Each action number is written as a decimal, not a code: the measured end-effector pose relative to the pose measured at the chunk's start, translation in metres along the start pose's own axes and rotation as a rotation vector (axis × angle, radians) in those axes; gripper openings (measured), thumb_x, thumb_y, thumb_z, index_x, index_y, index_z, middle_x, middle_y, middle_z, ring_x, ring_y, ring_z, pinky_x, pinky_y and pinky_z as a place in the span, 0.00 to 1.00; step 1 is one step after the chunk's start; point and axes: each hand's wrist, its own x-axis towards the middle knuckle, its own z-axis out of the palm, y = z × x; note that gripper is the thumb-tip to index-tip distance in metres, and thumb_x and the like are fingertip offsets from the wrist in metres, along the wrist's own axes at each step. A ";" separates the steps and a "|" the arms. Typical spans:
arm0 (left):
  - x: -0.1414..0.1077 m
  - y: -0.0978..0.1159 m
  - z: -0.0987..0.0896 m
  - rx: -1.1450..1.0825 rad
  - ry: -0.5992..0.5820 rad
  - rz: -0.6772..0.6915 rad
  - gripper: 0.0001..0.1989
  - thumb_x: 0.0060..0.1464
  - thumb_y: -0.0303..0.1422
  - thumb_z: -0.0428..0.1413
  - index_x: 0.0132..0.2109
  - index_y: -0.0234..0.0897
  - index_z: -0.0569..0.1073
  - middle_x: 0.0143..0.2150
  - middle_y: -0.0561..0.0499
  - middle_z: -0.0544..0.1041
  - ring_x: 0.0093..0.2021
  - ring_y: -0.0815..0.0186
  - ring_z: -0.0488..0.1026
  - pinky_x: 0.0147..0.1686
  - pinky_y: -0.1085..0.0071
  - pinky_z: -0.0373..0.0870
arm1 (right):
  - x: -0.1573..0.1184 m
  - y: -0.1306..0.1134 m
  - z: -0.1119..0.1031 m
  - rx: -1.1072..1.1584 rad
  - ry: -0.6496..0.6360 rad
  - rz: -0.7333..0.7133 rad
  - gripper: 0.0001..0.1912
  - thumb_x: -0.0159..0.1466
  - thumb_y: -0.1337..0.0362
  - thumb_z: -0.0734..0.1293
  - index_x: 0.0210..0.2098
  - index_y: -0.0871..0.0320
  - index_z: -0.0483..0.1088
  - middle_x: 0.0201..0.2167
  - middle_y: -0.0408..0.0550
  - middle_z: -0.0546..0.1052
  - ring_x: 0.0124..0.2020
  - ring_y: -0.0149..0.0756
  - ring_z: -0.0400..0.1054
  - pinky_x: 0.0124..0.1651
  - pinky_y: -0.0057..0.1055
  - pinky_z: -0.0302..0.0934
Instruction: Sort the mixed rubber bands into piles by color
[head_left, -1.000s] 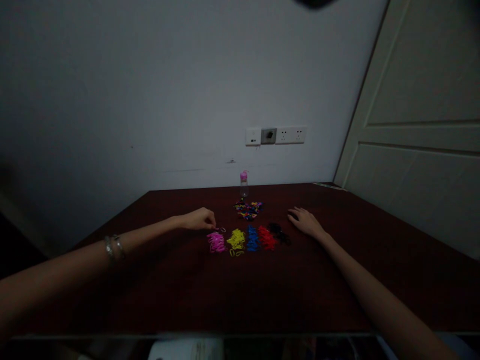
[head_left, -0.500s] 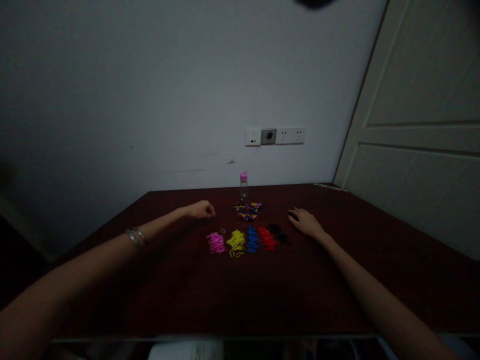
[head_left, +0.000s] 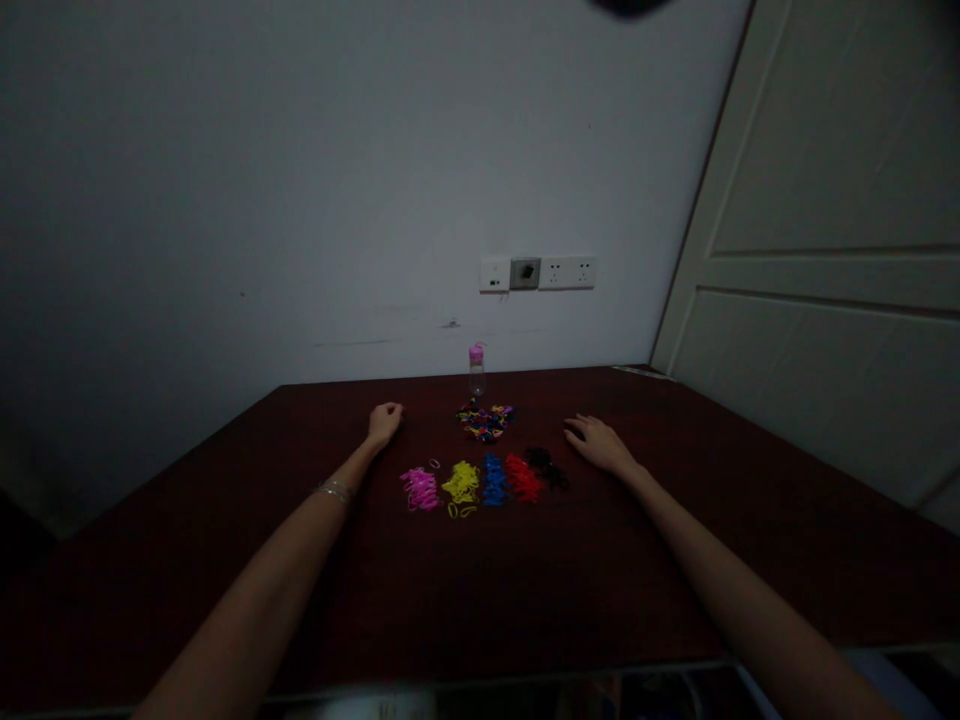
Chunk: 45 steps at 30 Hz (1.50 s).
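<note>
Small bands lie in separate piles: pink (head_left: 421,488), yellow (head_left: 462,482), blue (head_left: 494,480), red (head_left: 523,477) and black (head_left: 546,467), side by side from left to right. Behind them is a mixed-colour pile (head_left: 486,421). My left hand (head_left: 385,422) rests on the table left of the mixed pile, fingers curled; whatever it may hold is too small to see. To the right of the mixed pile, my right hand (head_left: 595,440) lies on the table, fingers spread and holding nothing.
A clear bottle with a pink lid (head_left: 477,370) stands behind the mixed pile, near the wall. The dark red table (head_left: 525,590) meets a white wall with sockets (head_left: 568,272). A pale door (head_left: 832,270) is at the right.
My left hand and forearm have swung, the forearm now pointing more straight ahead and the fingers curled in. The whole view has shifted slightly. My right hand rests in about the same place.
</note>
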 end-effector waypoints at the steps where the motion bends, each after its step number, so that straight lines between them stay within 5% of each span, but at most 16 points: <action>1: -0.002 -0.001 0.000 -0.024 0.016 -0.004 0.17 0.51 0.35 0.46 0.36 0.31 0.77 0.29 0.47 0.77 0.30 0.66 0.72 0.32 0.74 0.65 | 0.000 0.000 0.000 -0.001 -0.001 0.002 0.25 0.65 0.55 0.54 0.56 0.60 0.66 0.59 0.57 0.63 0.60 0.47 0.56 0.60 0.41 0.50; 12: -0.003 -0.007 0.001 -0.024 0.003 0.061 0.16 0.50 0.34 0.46 0.35 0.32 0.77 0.29 0.47 0.77 0.31 0.64 0.73 0.32 0.74 0.65 | 0.002 -0.006 -0.006 0.069 0.023 -0.019 0.20 0.63 0.60 0.58 0.51 0.60 0.70 0.58 0.59 0.64 0.59 0.47 0.57 0.58 0.42 0.52; 18: -0.007 -0.003 0.002 0.075 -0.058 0.107 0.15 0.51 0.33 0.46 0.33 0.33 0.77 0.33 0.47 0.79 0.34 0.64 0.74 0.36 0.74 0.65 | 0.011 -0.060 -0.022 0.257 0.066 -0.281 0.12 0.59 0.66 0.63 0.40 0.59 0.75 0.54 0.57 0.68 0.58 0.44 0.57 0.57 0.40 0.53; 22: -0.010 0.001 0.000 0.092 -0.060 0.100 0.15 0.52 0.33 0.47 0.34 0.34 0.77 0.33 0.47 0.79 0.35 0.64 0.73 0.37 0.74 0.65 | 0.016 -0.099 -0.026 0.300 -0.029 -0.464 0.10 0.59 0.65 0.65 0.38 0.57 0.76 0.50 0.54 0.70 0.53 0.44 0.61 0.55 0.38 0.55; 26: -0.013 0.004 -0.001 0.089 -0.075 0.100 0.14 0.51 0.32 0.47 0.33 0.34 0.78 0.32 0.48 0.78 0.35 0.64 0.73 0.38 0.74 0.65 | 0.019 -0.118 -0.020 0.223 -0.124 -0.491 0.11 0.59 0.65 0.65 0.41 0.58 0.75 0.49 0.55 0.70 0.52 0.44 0.62 0.53 0.37 0.56; 45: -0.013 0.002 0.001 0.095 -0.073 0.138 0.15 0.51 0.33 0.47 0.33 0.33 0.78 0.35 0.46 0.79 0.38 0.63 0.73 0.40 0.73 0.65 | 0.026 -0.130 -0.019 0.104 -0.107 -0.478 0.07 0.61 0.69 0.62 0.33 0.60 0.73 0.43 0.53 0.72 0.48 0.38 0.63 0.49 0.29 0.56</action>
